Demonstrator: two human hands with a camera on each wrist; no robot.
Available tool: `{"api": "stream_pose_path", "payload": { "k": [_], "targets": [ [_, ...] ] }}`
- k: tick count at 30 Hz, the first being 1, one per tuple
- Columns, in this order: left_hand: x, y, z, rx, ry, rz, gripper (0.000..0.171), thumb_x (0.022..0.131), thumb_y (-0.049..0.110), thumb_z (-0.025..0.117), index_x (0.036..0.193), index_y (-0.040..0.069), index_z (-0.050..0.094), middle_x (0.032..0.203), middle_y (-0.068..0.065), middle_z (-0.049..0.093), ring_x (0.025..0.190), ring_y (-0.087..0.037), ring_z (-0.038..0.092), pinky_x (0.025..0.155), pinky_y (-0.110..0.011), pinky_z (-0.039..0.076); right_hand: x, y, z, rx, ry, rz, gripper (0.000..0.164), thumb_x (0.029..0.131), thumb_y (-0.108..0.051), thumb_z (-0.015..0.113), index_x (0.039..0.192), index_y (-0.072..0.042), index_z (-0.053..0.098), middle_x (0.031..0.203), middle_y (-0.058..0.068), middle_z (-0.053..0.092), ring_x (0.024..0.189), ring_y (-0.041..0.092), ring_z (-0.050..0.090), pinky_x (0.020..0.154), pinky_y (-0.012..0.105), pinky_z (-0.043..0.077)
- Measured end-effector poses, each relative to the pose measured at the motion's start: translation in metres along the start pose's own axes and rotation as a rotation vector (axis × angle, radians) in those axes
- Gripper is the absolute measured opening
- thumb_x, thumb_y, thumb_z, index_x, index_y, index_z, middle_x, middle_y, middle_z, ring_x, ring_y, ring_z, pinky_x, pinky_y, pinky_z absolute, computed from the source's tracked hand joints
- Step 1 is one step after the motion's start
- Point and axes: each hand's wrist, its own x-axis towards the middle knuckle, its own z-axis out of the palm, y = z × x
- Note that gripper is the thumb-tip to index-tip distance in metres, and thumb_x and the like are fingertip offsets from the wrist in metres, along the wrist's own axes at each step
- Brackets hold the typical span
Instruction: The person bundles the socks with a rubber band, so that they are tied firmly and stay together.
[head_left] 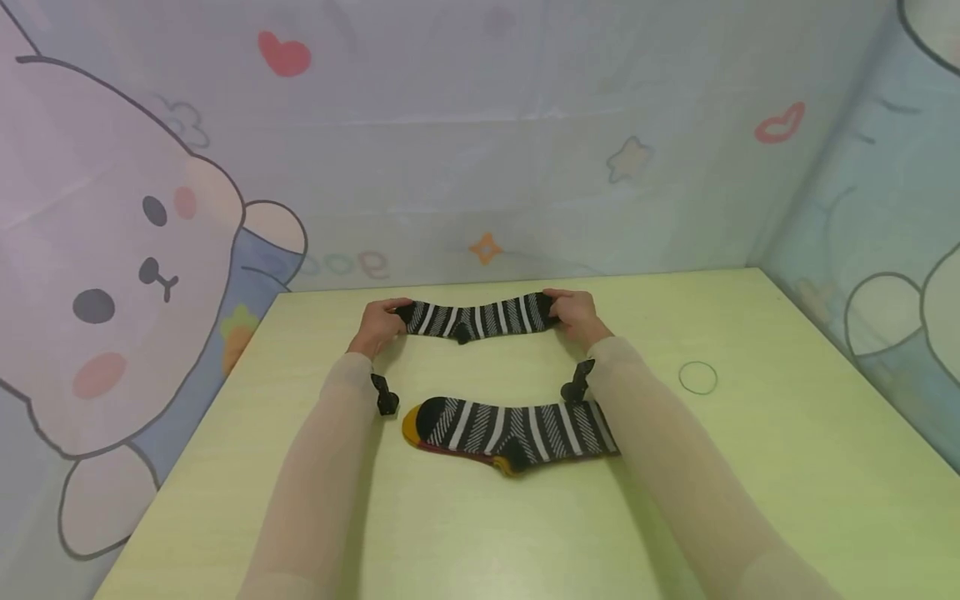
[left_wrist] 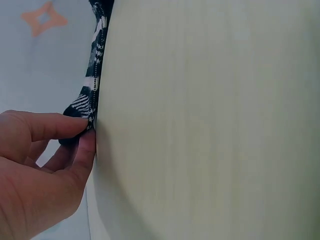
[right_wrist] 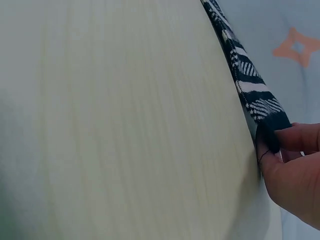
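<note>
A black sock with white stripes (head_left: pixel 480 320) is stretched sideways between both hands near the back edge of the table. My left hand (head_left: pixel 379 323) pinches its toe end; in the left wrist view the thumb and fingers close on the dark tip of the sock (left_wrist: pixel 80 102). At the cuff end, my right hand (head_left: pixel 576 315) pinches the black band, and the right wrist view shows the sock (right_wrist: pixel 252 92) running away from those fingers. Nearer to me lies a second striped sock (head_left: pixel 480 429), on top of a mustard and dark red one (head_left: pixel 410 425); my right forearm hides its cuff end.
A thin green loop (head_left: pixel 698 377) lies on the pale yellow table (head_left: pixel 787 467) to the right. Behind the table's back edge hangs a cartoon-printed cloth (head_left: pixel 450 167), which also covers both sides. Small black devices (head_left: pixel 386 395) sit at the wrists.
</note>
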Motion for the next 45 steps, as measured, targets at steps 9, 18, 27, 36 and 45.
{"api": "stream_pose_path", "payload": {
  "k": [9,18,27,36,45],
  "targets": [
    [-0.01,-0.001,-0.003,-0.26,-0.003,-0.078,0.06,0.091,-0.018,0.05,0.147,0.003,0.049,0.16,-0.02,0.022,0.12,-0.036,0.053,0.098,-0.041,0.05,-0.011,-0.002,-0.01,0.171,-0.167,0.101,0.057,0.092,0.017,0.05,0.147,0.001,0.047,0.159,0.016,0.032,0.129,0.023,0.046,0.075,0.02,0.051],
    [-0.017,0.008,-0.007,-0.322,-0.022,-0.049,0.06,0.091,-0.016,0.053,0.148,0.003,0.048,0.153,-0.021,0.03,0.118,-0.032,0.055,0.096,-0.035,0.052,-0.028,-0.012,-0.026,0.122,-0.298,0.017,0.061,0.091,0.016,0.047,0.15,0.008,0.035,0.162,0.017,0.023,0.115,0.02,0.037,0.087,0.023,0.043],
    [-0.032,0.022,-0.001,-0.406,-0.059,-0.04,0.061,0.09,-0.018,0.053,0.148,0.001,0.047,0.137,-0.02,0.038,0.121,-0.032,0.053,0.092,-0.031,0.053,-0.042,-0.009,-0.051,0.146,-0.381,-0.026,0.064,0.092,0.017,0.046,0.153,0.008,0.029,0.163,0.022,0.003,0.131,0.02,0.035,0.075,0.017,0.047],
    [-0.053,0.032,0.003,-0.48,-0.082,-0.022,0.059,0.091,-0.017,0.055,0.147,-0.001,0.047,0.126,-0.015,0.045,0.113,-0.027,0.056,0.09,-0.028,0.054,-0.069,-0.012,-0.077,0.101,-0.484,-0.067,0.063,0.097,0.012,0.045,0.155,0.007,0.021,0.164,0.02,-0.004,0.151,0.027,-0.001,0.108,0.029,0.037],
    [-0.082,0.04,0.009,-0.501,-0.133,0.005,0.052,0.093,-0.012,0.057,0.144,-0.004,0.05,0.122,-0.012,0.043,0.104,-0.021,0.058,0.091,-0.029,0.054,-0.099,-0.014,-0.103,0.071,-0.512,-0.1,0.064,0.096,0.011,0.048,0.154,0.01,0.022,0.164,0.022,0.002,0.15,0.028,0.006,0.096,0.019,0.046]
  ]
}}
